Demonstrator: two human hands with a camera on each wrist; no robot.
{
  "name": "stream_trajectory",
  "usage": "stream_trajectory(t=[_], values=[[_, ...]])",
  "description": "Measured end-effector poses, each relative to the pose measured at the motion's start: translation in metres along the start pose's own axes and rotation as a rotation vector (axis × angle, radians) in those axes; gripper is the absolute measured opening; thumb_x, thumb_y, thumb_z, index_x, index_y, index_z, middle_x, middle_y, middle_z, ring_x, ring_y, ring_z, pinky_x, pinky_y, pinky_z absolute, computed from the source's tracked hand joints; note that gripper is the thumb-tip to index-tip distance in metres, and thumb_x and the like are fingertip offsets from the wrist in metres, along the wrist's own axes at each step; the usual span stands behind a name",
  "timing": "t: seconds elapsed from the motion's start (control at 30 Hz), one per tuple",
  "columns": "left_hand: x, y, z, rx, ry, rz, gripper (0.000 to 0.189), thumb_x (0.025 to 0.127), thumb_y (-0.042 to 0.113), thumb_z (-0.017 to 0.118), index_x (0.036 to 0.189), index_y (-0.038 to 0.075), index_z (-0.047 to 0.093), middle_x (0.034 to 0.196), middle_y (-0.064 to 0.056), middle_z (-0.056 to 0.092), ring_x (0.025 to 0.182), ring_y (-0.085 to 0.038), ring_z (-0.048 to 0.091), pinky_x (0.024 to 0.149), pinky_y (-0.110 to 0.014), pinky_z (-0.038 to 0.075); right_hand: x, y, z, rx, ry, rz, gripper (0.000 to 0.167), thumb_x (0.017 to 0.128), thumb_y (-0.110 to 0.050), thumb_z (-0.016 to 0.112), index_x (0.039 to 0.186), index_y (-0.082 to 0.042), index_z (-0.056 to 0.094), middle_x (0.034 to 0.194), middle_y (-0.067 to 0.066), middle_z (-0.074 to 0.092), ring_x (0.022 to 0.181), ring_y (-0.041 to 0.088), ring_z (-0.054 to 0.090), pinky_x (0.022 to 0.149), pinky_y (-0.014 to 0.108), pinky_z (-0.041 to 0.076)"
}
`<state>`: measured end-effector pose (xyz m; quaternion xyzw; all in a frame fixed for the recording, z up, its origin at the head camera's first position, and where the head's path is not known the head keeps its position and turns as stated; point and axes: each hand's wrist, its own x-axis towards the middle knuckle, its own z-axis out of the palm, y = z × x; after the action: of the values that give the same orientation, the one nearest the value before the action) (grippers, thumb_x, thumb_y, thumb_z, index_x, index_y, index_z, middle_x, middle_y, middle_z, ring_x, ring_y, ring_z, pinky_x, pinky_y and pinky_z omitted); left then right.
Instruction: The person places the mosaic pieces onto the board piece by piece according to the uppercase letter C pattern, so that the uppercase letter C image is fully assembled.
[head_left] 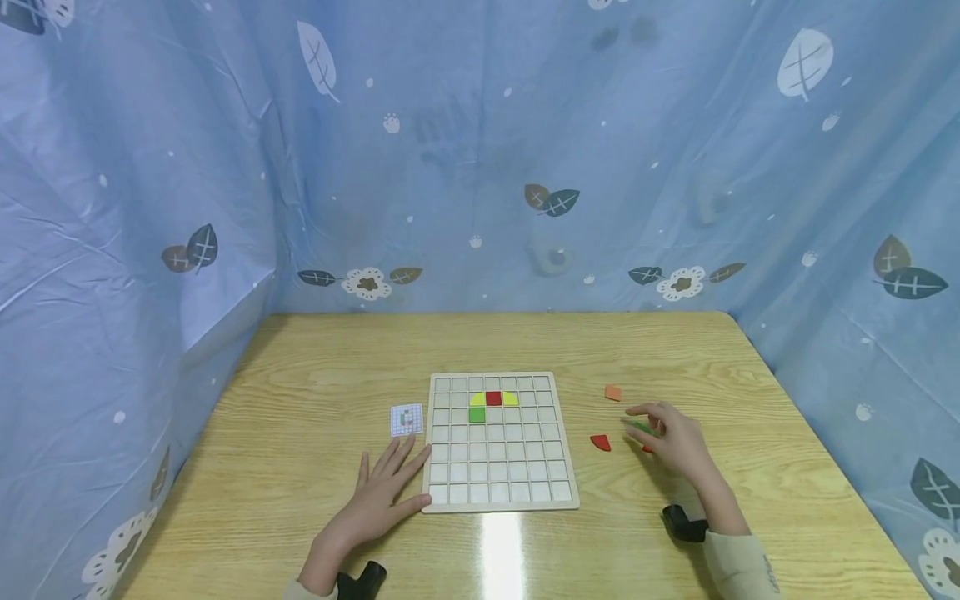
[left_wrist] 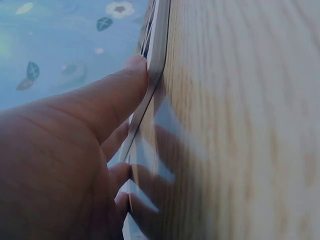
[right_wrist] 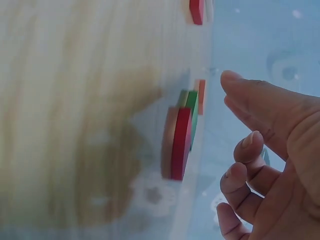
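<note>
My left hand (head_left: 375,500) lies with straight, spread fingers along the left side of a white gridded board (head_left: 498,507). Its thumb touches the board's edge in the left wrist view. On the board are a red square (head_left: 493,398) between two yellow curved pieces (head_left: 477,399), and a green square (head_left: 477,414) below. To the right, my right hand (head_left: 678,442) hovers with bent fingers and nothing held. Below it lie a green piece (right_wrist: 193,107) and a red piece (right_wrist: 181,145), both apart from the fingers in the right wrist view.
A small printed card (head_left: 407,420) with a grid pattern lies left of the board. A red quarter-circle piece (head_left: 601,442) and an orange piece (head_left: 612,392) rest between board and right hand. Blue patterned cloth (head_left: 480,167) hangs behind and beside the wooden table (head_left: 337,358).
</note>
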<state>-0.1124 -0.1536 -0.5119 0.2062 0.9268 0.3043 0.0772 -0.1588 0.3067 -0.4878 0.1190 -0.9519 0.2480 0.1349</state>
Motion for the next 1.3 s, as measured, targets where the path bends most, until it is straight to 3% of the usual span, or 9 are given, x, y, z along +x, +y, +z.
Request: stream_trajectory(t=[0.57, 0.77, 1.07, 1.3], values=[[0.0, -0.003, 0.003, 0.006, 0.029, 0.016, 0.066, 0.09, 0.043, 0.055, 0.146, 0.019, 0.029, 0.155, -0.013, 0.014, 0.141, -0.039, 0.007, 0.101, -0.07, -0.01, -0.008, 0.006, -0.013, -0.021, -0.11, 0.171, 0.03, 0.077, -0.024, 0.075, 0.104, -0.009, 0.069, 0.073, 0.003, 0.05, 0.062, 0.012, 0.041, 0.056, 0.028, 0.026], [0.001, -0.003, 0.002, 0.005, 0.003, -0.004, 0.067, 0.09, 0.044, 0.055, 0.147, 0.022, 0.026, 0.156, -0.009, 0.011, 0.142, -0.036, 0.004, 0.103, -0.067, -0.012, -0.007, 0.006, -0.013, -0.021, -0.132, 0.209, 0.031, 0.077, -0.025, 0.075, 0.103, -0.008, 0.069, 0.076, 0.004, 0.052, 0.064, 0.014, 0.043, 0.059, 0.03, 0.026], [0.001, -0.002, 0.001, 0.007, 0.027, 0.015, 0.066, 0.09, 0.042, 0.056, 0.146, 0.02, 0.03, 0.155, -0.012, 0.014, 0.141, -0.038, 0.007, 0.103, -0.067, -0.012, -0.005, 0.002, -0.01, -0.028, -0.14, 0.194, 0.03, 0.075, -0.024, 0.076, 0.1, -0.008, 0.07, 0.078, 0.004, 0.053, 0.068, 0.015, 0.046, 0.06, 0.03, 0.027], [0.0, -0.002, 0.0, 0.009, -0.011, -0.008, 0.067, 0.091, 0.045, 0.053, 0.147, 0.02, 0.028, 0.156, -0.01, 0.01, 0.142, -0.037, 0.003, 0.103, -0.066, -0.015, -0.003, -0.002, -0.009, -0.02, -0.151, 0.193, 0.024, 0.077, -0.023, 0.075, 0.097, -0.01, 0.071, 0.08, 0.004, 0.054, 0.067, 0.014, 0.045, 0.064, 0.035, 0.029]])
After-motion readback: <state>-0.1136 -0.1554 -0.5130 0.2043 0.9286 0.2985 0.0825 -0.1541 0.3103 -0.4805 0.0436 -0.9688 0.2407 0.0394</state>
